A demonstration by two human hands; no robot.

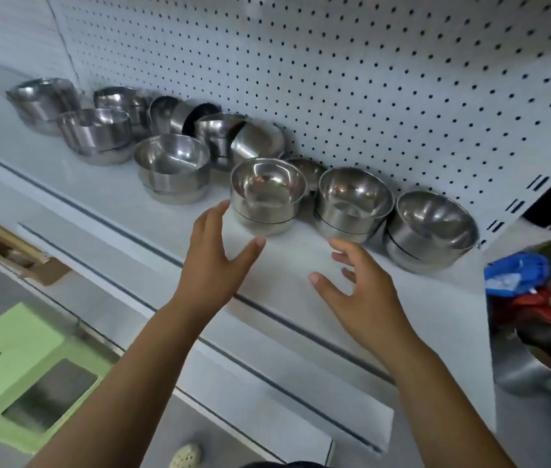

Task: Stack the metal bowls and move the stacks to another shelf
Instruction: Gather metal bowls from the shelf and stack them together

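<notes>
Both hands are open with fingers spread wide, holding nothing. The left hand [215, 261] is just beside a short stack of bowls [267, 197] on the white shelf [105, 194]; the right hand [355, 292] is near the next stack [352, 206]. The bowls look shiny and slippery, so a stack could tip or slide and clatter off the smooth shelf. Some bowls [257, 138] at the back lean on their sides. Behind is a white board with holes [368, 79]; a green stool [20, 373] stands below.
</notes>
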